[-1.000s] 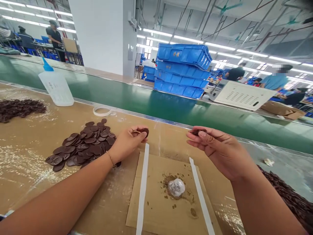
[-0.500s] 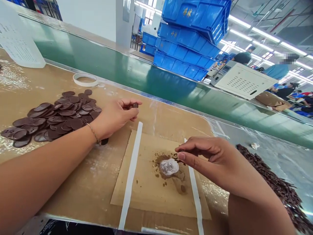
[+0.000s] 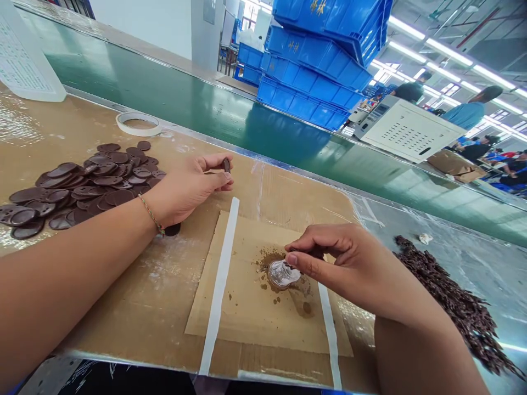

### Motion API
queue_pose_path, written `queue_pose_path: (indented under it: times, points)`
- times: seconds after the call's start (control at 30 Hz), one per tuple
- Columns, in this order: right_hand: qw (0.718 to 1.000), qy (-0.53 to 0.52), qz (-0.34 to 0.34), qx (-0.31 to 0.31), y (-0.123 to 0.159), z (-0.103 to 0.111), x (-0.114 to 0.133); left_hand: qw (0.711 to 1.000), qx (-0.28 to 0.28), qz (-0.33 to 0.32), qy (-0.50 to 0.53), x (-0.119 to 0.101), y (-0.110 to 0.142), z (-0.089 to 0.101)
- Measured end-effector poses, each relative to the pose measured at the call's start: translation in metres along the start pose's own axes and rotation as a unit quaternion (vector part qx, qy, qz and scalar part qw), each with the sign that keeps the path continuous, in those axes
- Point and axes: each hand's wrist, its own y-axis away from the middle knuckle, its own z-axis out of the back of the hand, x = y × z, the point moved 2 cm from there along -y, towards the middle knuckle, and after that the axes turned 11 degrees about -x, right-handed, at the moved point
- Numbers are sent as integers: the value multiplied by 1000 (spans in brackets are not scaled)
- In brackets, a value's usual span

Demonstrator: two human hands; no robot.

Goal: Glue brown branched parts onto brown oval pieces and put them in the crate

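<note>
My left hand pinches a dark brown piece on edge between thumb and fingers, above the table's far side. My right hand is closed in a pinch on a small dark piece, mostly hidden by the fingertips. Those fingertips are at the upper right of a whitish, translucent lump, and I cannot tell whether they touch it. Brown spatter surrounds the lump on a cardboard sheet, which white tape strips cross at both sides. One dark disc lies partly under my left wrist.
A pile of dark brown oval discs lies at left, near a tape roll and a translucent bottle. Dark thin pieces are heaped at right. Beyond runs a green belt, with blue crates and a pale machine behind.
My right hand has moved left and closer to the whitish lump. The piece in my left hand now shows more upright. The whole view has shifted slightly.
</note>
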Motion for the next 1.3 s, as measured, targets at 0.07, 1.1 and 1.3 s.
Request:
queue_pose_path:
  times: [0.07, 1.1, 1.3]
  points:
    - [1000, 1, 7, 6, 1, 1, 0, 1000, 9, -15, -11, 1, 0, 1]
    - [998, 43, 30, 26, 1, 0, 6, 999, 15, -37, -8, 5, 4, -2]
    - [999, -2, 33, 0, 2, 9, 4, 999, 23, -35, -14, 3, 7, -3]
